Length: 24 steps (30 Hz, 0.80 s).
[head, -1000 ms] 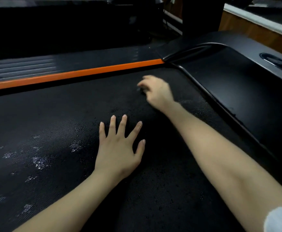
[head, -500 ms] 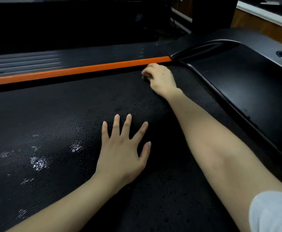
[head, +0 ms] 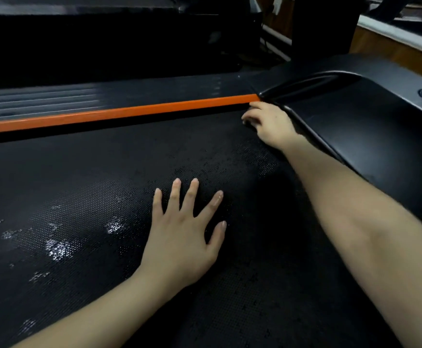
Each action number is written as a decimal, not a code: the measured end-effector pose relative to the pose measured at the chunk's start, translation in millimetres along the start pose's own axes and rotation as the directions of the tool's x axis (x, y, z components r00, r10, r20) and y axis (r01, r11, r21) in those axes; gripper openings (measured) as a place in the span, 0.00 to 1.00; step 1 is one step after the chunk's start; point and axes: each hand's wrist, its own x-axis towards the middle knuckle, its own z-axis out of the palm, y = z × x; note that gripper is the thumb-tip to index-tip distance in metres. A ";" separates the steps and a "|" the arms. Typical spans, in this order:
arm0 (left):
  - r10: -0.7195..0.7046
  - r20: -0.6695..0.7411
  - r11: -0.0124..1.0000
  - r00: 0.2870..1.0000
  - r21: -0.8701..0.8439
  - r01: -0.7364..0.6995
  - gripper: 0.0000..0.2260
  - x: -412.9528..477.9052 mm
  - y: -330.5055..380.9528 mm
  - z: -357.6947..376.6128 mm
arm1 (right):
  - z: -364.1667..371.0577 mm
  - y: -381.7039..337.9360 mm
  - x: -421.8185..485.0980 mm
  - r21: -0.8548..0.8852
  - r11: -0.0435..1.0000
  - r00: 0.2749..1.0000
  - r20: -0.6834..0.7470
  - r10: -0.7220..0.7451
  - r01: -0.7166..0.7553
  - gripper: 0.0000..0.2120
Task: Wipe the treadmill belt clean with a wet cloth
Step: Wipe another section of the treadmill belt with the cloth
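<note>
The black textured treadmill belt [head: 79,177] fills most of the view, with shiny wet patches [head: 57,248] at the left. My left hand [head: 182,237] lies flat on the middle of the belt, fingers spread. My right hand [head: 270,125] is at the belt's far right corner, where the orange side strip [head: 119,113] meets the motor cover [head: 370,131]. Its fingers curl down over a dark cloth [head: 247,123], which is almost wholly hidden beneath the hand.
A black ribbed side rail [head: 42,99] runs beyond the orange strip. The glossy motor cover rises along the belt's right edge. A dark upright post [head: 322,26] and a wooden wall with a white ledge [head: 400,38] stand behind.
My right hand has slid away from me across the belt into the far corner by the orange strip. My left hand has stayed flat in place.
</note>
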 end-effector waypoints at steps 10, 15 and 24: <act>-0.021 0.053 0.999 0.998 -0.031 0.022 0.30 -1.1 -1.3 -4.4 | -55.0 41.2 -125.7 -0.100 0.995 0.997 0.073 0.023 -0.016 0.17; -0.031 0.076 0.999 0.997 -0.019 0.032 0.31 0.0 1.3 -4.5 | -94.0 42.2 -251.8 -0.069 0.997 0.995 0.095 -0.019 0.026 0.19; -0.031 0.094 0.999 0.995 0.015 0.030 0.33 -0.2 2.0 -4.9 | -68.8 -10.3 -238.3 0.007 0.985 0.980 -0.101 0.174 -0.174 0.15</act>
